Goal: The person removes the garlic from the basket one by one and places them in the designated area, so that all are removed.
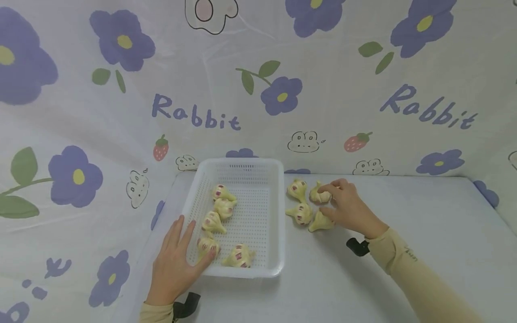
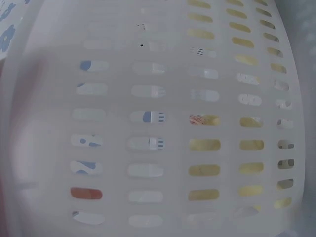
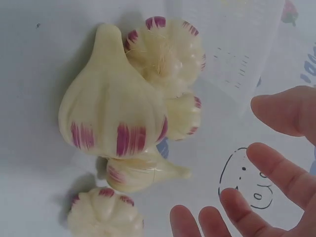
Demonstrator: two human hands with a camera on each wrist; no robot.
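Spreading empty fingers over garlic bulbs, the right hand hovers, left hand splayed against the basket.

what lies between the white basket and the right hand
Garlic bulbs lie between the white basket and the right hand, as the head view shows.

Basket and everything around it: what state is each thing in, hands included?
White basket: upright, open-topped, partly filled.
Garlic bulbs inside: five, lying loose.
Garlic bulbs outside: clustered on the table.
Left hand: spread over the basket's near left corner.
Right hand: fingers apart above the outside bulbs, not gripping.
Patterned cloth: hanging behind.
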